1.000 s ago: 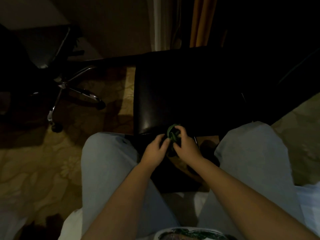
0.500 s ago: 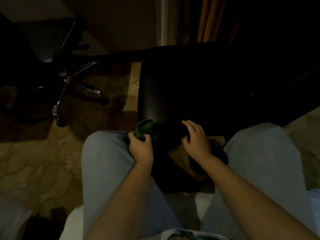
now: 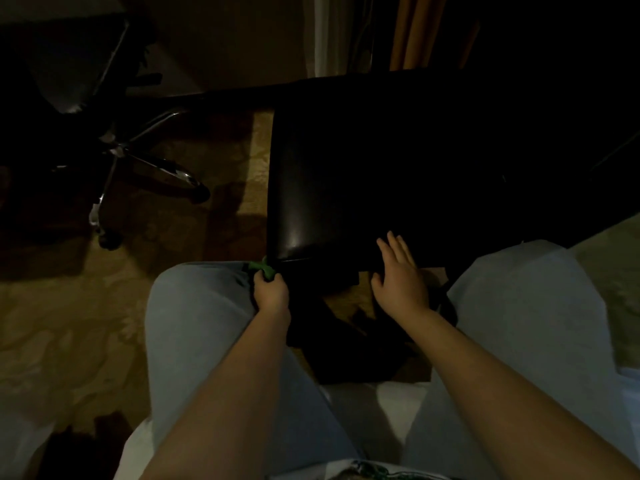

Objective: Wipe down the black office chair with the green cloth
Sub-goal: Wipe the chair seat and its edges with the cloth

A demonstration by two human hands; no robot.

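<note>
Patterned carpet (image 3: 86,323) surrounds the person's knees. The left hand (image 3: 272,294) has its grip clamped on the bunched green cloth (image 3: 263,266) at the black office chair (image 3: 346,185) seat's near left corner. The right hand (image 3: 398,282) lies flat, grip apart, on its front edge. Farther left stands a chrome-legged swivel chair (image 3: 138,157).

Lighting: dim, warm. Floor: tan carpet (image 3: 69,323) with a pale leaf-like pattern, visible from 7 to 10 o'clock and at 3 o'clock. Swivel chair (image 3: 69,64) at 10 o'clock: dark seat, chromed star base (image 3: 156,164) on castors. Wall (image 3: 225,39) at 11 o'clock: plain, brownish. At 12 o'clock: white curtain (image 3: 325,36), orange curtain (image 3: 415,32) near it. From 1 to 2 o'clock: too dark to resolve.
</note>
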